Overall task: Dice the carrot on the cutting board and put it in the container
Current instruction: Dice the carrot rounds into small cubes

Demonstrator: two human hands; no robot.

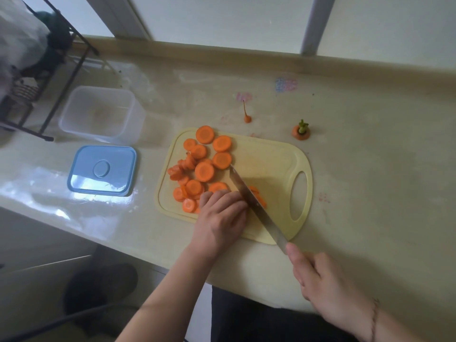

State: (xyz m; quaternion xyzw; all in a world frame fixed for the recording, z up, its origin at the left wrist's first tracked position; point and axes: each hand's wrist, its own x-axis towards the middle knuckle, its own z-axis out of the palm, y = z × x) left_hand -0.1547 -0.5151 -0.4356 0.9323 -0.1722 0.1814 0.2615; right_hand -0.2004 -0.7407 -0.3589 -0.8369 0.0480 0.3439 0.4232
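Both hands work over the yellow cutting board (pixel 276 156). Left hand (pixel 222 218) lies palm down at the board's near edge, its fingers curled over some carrot slices, pressing them against the board; the pieces under the fingers are mostly hidden. Right hand (pixel 328 285) is closed around the handle of a knife (pixel 256 206), with the forefinger stretched along the back of the blade; the handle itself is covered by the hand. The blade runs diagonally up and to the left, just beside the left hand's knuckles, its tip near the middle of the board and its edge down among a few orange pieces. Carrot rounds (pixel 204 171) lie scattered and partly overlapping across the left half of the board, one at the far edge slightly overhanging the rim. The right half of the board, toward its oval grip hole, is bare. Off the board on the pale surface (pixel 370 169), the carrot's thin root tip (pixel 247 118) stands just beyond the far edge, and the green-stemmed carrot top (pixel 301 132) sits further right. A clear plastic container (pixel 101 114) stands open to the left of the board, well apart from it, with no carrot inside. Its blue lid (pixel 102 170) lies flat on the surface nearer the person, between the container and the surface's front edge.
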